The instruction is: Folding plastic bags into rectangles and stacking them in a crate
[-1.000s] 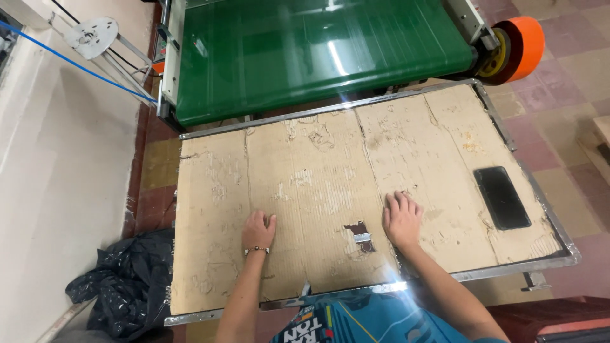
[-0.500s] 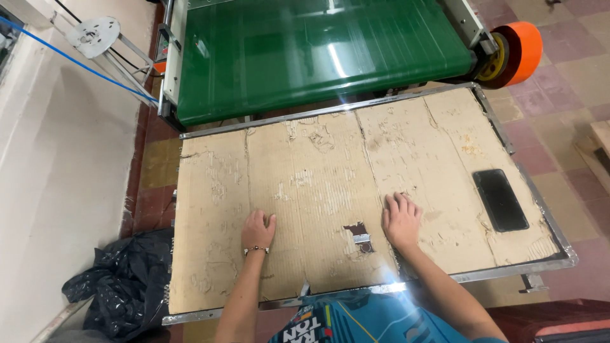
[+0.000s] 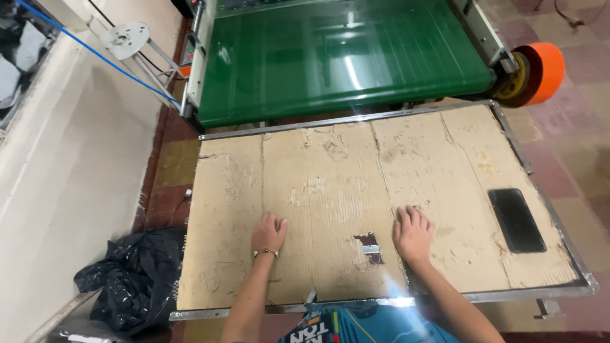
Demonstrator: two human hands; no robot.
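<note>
Cardboard sheet point(image 3: 356, 190), worn and torn, is lying across the metal-framed table point(image 3: 572, 289). Both hands are resting on it, grasping nothing: left hand point(image 3: 268, 232) loosely curled, right hand point(image 3: 413, 233) spread flat (probably bracing). A black phone point(image 3: 516, 220) is sitting well right.

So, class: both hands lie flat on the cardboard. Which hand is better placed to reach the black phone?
Probably the right hand: it rests on the cardboard nearer the phone, which lies towards the right edge. The left hand is farther away.
</note>
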